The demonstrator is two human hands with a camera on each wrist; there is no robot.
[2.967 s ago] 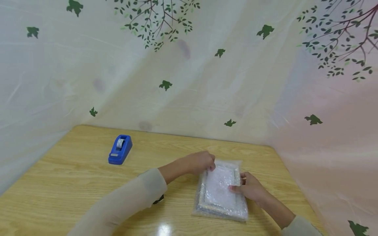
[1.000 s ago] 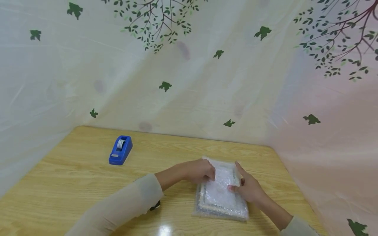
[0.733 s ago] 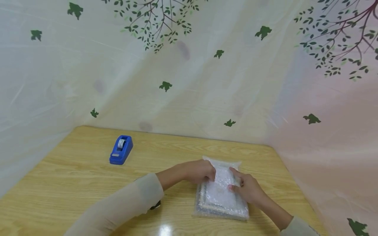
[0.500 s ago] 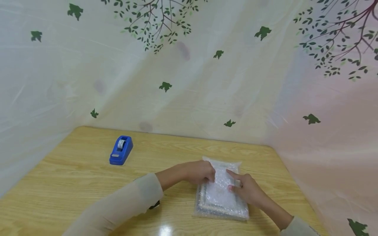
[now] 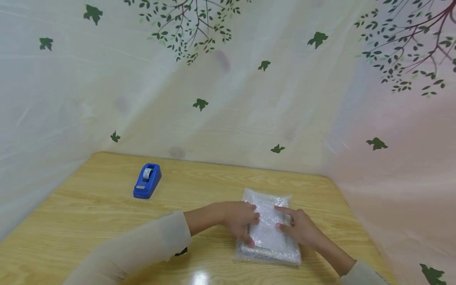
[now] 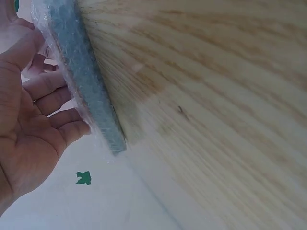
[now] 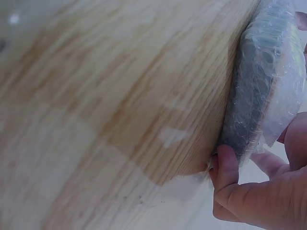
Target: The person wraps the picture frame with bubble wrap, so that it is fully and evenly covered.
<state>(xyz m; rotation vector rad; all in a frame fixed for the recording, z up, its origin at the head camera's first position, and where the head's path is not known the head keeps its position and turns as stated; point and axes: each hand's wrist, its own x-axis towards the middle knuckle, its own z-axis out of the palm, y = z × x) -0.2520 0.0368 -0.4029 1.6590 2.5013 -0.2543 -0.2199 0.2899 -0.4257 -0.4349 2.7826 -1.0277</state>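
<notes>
A flat rectangular picture frame (image 5: 268,231) wrapped in bubble wrap lies on the wooden table, right of centre. My left hand (image 5: 238,218) rests on its left side with fingers spread apart. In the left wrist view, those loosely bent fingers touch the wrap along the package's edge (image 6: 88,76). From the right, my right hand (image 5: 302,228) grips the opposite edge, with thumb and index finger on top. The right wrist view has a fingertip low against the side of the wrapped frame (image 7: 252,91). The frame's underside is hidden.
A blue tape dispenser (image 5: 147,181) with a roll in it stands at the back left of the table (image 5: 89,221). A pale curtain (image 5: 228,118) printed with leaves and branches encloses the back and sides. A small black object (image 5: 181,252) shows below the left sleeve.
My left hand has loosened from curled fingers on the wrap to spread ones, shifting slightly nearer me. The right index finger has come down from beside the far edge onto the top.
</notes>
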